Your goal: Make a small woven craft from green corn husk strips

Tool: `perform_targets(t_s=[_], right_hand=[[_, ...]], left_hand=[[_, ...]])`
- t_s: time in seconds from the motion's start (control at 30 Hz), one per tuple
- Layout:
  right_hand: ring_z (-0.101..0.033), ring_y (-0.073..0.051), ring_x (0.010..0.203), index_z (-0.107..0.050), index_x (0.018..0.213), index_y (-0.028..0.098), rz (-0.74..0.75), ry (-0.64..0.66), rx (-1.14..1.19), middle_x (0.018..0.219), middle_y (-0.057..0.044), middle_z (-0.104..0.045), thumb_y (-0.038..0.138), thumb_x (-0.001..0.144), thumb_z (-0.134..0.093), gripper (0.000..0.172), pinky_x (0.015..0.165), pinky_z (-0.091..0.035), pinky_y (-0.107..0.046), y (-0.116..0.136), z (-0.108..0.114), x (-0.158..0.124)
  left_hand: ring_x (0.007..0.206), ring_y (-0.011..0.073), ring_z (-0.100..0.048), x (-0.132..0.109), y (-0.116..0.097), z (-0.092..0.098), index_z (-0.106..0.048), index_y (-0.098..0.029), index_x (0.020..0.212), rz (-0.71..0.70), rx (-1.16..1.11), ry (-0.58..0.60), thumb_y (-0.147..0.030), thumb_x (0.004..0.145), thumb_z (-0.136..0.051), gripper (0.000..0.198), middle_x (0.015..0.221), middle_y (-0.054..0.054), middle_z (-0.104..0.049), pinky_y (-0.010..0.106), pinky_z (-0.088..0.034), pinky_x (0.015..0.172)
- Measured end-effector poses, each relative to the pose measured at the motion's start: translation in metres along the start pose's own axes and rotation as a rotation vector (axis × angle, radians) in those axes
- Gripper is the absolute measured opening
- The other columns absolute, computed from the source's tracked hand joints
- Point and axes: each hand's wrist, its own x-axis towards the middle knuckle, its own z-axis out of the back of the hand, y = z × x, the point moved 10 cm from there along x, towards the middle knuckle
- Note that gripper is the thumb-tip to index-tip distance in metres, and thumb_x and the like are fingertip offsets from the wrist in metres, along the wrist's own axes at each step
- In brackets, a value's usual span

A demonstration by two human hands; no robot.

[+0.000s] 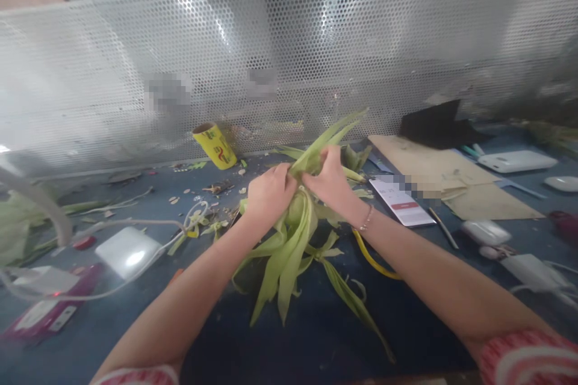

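Note:
Pale green long leaves (293, 252), which look like corn husks, form a gathered bundle in the middle of the table. My left hand (271, 192) is closed on the bundle's upper part from the left side. From the right, my right hand (332, 183) pinches the same leaves close to my left fingertips. Broad strips hang down below my hands, and narrower ends point up and to the right above them. The leaf parts between my fingers are hidden. A small knotted leaf piece (323, 252) with a long tail lies on the table just right of the bundle.
A yellow cardboard tube (215, 145) leans near the perforated metal screen (293, 42). Left are a white charger (129, 251), cables and a magenta power strip (54, 307). Right lie a phone (401, 201), brown paper (419, 162), a pen (443, 228) and a yellow cable (372, 257).

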Motion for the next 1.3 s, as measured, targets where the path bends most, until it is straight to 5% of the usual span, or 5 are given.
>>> perform_targets(t_s=[0.1,0.23,0.47,0.7,1.3], right_hand=[[-0.041,-0.034,0.12,-0.043,0.12,0.018,0.34,-0.073,-0.237,0.123,-0.016,-0.048,0.021,0.07,-0.064,0.054,0.101,-0.031,-0.053,0.033,0.014,-0.005],[-0.05,-0.03,0.112,-0.058,0.107,0.022,0.6,0.219,-0.494,0.111,-0.01,-0.06,0.016,0.079,-0.055,0.028,0.101,-0.028,-0.051,0.057,-0.005,-0.013],[-0.053,-0.017,0.06,-0.057,0.083,0.018,0.51,0.462,-0.729,0.073,-0.005,-0.062,0.016,0.087,-0.044,0.014,0.052,-0.025,-0.029,0.047,-0.013,-0.01],[-0.05,-0.013,0.059,-0.058,0.086,0.018,0.559,0.518,-0.716,0.078,-0.004,-0.061,0.003,0.082,-0.043,0.022,0.052,-0.022,-0.029,0.047,-0.013,-0.011],[-0.064,-0.022,0.083,-0.066,0.097,0.013,0.864,0.861,-0.537,0.097,-0.013,-0.069,0.009,0.08,-0.055,0.021,0.07,-0.047,-0.033,0.062,-0.064,-0.066]], left_hand=[[0.087,0.024,-0.065,-0.001,-0.002,-0.003,-0.058,-0.018,0.111,-0.027,0.071,0.024,-0.025,0.088,-0.036,0.033,0.102,0.01,-0.069,0.031,-0.043,0.066],[0.081,0.023,-0.065,-0.004,-0.015,-0.002,-0.059,-0.016,0.107,-0.128,0.162,0.02,-0.025,0.088,-0.034,0.032,0.101,0.011,-0.068,0.03,-0.042,0.061],[0.076,0.0221,-0.063,-0.006,-0.026,0.002,-0.061,-0.018,0.094,-0.211,0.124,0.086,-0.043,0.085,-0.042,0.032,0.09,0.009,-0.068,0.03,-0.039,0.059],[0.058,0.0201,-0.059,-0.005,-0.005,-0.025,-0.063,-0.02,0.071,-0.183,-0.052,0.446,-0.065,0.073,-0.049,0.048,0.065,0.006,-0.066,0.029,-0.036,0.053],[0.058,0.0225,-0.06,-0.016,-0.011,-0.026,-0.064,-0.022,0.061,-0.275,0.075,0.572,-0.062,0.058,-0.064,0.04,0.063,0.007,-0.066,0.03,-0.037,0.053]])
